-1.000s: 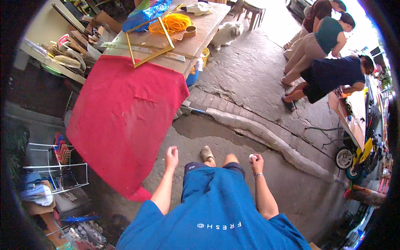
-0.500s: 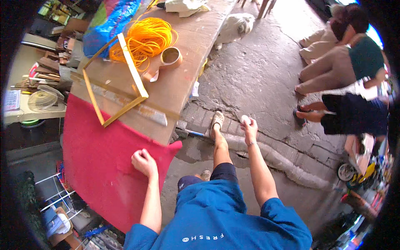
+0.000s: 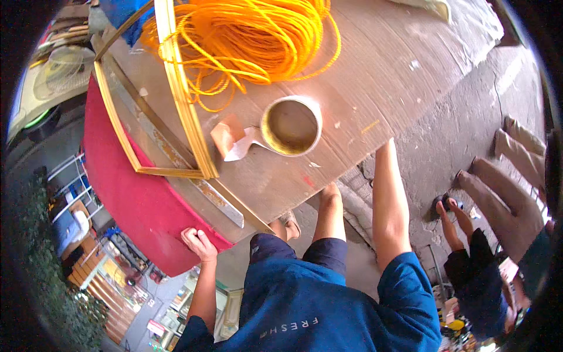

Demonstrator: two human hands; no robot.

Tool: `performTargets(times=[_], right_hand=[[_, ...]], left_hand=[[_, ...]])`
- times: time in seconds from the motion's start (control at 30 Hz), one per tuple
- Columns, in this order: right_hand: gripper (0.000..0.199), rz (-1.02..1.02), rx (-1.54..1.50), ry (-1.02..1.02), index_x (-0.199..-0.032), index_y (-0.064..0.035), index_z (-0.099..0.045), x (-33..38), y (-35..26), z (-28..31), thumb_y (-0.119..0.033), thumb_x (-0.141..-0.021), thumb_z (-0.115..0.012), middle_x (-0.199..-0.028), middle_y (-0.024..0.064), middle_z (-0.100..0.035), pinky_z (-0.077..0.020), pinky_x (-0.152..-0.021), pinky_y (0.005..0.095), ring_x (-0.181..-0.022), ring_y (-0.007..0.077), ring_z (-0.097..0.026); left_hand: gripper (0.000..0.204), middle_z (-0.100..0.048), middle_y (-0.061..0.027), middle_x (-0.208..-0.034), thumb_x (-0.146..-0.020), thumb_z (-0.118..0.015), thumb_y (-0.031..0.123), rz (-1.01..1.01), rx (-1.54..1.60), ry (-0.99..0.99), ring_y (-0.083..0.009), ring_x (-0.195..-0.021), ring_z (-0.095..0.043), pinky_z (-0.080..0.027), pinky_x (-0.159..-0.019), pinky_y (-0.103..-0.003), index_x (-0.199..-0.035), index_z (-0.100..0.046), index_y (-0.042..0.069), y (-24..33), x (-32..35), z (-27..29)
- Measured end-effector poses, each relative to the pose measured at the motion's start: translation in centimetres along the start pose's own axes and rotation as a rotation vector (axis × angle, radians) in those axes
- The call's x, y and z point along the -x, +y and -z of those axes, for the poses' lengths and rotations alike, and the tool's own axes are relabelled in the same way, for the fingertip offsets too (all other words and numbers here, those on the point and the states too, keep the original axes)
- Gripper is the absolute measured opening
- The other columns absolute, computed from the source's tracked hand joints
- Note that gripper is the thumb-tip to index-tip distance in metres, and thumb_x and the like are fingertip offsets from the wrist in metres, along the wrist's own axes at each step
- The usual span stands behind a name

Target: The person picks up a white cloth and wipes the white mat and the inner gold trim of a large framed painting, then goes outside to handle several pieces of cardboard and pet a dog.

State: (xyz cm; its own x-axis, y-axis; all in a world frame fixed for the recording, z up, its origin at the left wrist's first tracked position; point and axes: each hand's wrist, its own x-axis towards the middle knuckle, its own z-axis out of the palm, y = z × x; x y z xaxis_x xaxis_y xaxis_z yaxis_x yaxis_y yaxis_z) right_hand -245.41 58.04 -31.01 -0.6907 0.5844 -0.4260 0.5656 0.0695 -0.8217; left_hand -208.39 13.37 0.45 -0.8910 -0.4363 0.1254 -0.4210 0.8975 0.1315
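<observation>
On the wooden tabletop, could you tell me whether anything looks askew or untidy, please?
Yes. The orange cord lies in a loose tangle with stray loops spilling over the yellow frame, which sits skewed to the tabletop edge. A torn paper scrap lies beside the round tin. The left hand touches the red cloth.

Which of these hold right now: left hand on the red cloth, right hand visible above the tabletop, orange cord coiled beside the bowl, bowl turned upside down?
1. The left hand rests on the red cloth at the table's edge. True.
2. The right hand is in plain view above the tabletop. False: the right forearm runs under the table edge, hiding the hand.
3. The orange cord lies coiled on the tabletop, above the round bowl. True.
4. The bowl is upside down. False: it sits mouth up, its brown inside showing.
</observation>
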Motion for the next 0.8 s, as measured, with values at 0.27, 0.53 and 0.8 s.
performTargets(times=[0.27,0.53,0.8], right_hand=[[0.043,0.759,-0.166,-0.099,-0.110,-0.0009,-0.056,20.2,-24.2,9.8,-0.032,-0.084,-0.068,-0.112,0.0103,-0.056,-0.0429,-0.085,0.0397,-0.094,0.0236,-0.053],[0.065,1.235,0.664,-0.616,-0.121,-0.0083,-0.054,27.6,-29.5,0.6,-0.040,-0.070,-0.077,-0.119,0.0146,-0.052,-0.0406,-0.092,0.0443,-0.110,0.0355,-0.048],[0.044,0.865,0.371,-0.794,-0.105,-0.0036,-0.057,27.4,-34.4,16.0,-0.040,-0.081,-0.067,-0.097,0.0160,-0.058,-0.0453,-0.084,0.0420,-0.091,0.0343,-0.055]], left_hand=[[0.023,-0.043,-0.0201,-0.091,-0.094,-0.047,0.024,0.092,0.003,-0.048,-0.0373,-0.090,-0.044,-0.035,-0.081,-0.050,-0.089,-0.041,0.002,0.2,1.7,1.3],[0.022,-0.047,-0.0194,-0.095,-0.092,-0.047,0.026,0.086,-0.035,-0.072,-0.0379,-0.095,-0.047,-0.037,-0.083,-0.052,-0.090,-0.044,0.004,-0.5,1.9,2.2],[0.028,-0.057,-0.0141,-0.100,-0.099,-0.049,0.025,0.463,0.683,0.320,-0.0245,-0.089,-0.056,-0.045,-0.080,-0.037,-0.107,-0.052,-0.002,14.0,-4.6,9.4]])
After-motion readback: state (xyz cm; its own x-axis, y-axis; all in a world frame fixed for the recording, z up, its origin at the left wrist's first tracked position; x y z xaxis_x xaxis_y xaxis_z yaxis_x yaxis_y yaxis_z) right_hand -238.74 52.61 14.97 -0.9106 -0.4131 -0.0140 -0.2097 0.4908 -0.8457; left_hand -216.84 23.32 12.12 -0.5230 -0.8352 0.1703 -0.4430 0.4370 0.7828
